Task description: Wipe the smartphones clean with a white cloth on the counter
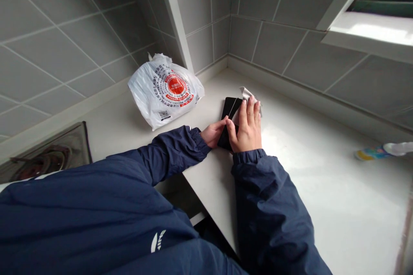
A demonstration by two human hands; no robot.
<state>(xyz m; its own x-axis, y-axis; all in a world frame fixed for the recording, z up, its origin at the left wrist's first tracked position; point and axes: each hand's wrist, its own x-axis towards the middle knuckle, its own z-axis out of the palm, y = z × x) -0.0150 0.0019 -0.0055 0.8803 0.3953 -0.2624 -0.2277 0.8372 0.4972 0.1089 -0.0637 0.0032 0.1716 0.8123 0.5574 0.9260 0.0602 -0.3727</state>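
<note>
Well, a black smartphone point(230, 108) pinned under a crumpled wipe point(249, 94)

The black smartphone lies flat on the white countertop point(309, 197), close to the counter's near edge. The visible far part of its glossy face is dark, with a pale streak running along it. The near part is covered by the hands, so its state cannot be told. The crumpled wipe is already in hand, bunched at the phone's far right corner, with a torn-looking flap sticking out past the fingers.

The left hand point(212, 134) comes in from the left, its fingers together and curled, gripping the phone's near left edge. The right hand point(248, 126) lies across the phone, fingers only slightly apart, with the thumb on the dark face and the wipe held against the far corner. Both navy jacket sleeves point(271, 206) run back toward the near edge of the view.

A white plastic bag with a round red print point(164, 90) sits well to the far left, near the grey tiled wall point(274, 51). A bottle on its side point(377, 152) lies at the right, and a gas hob point(41, 159) shows at the near left.
</note>
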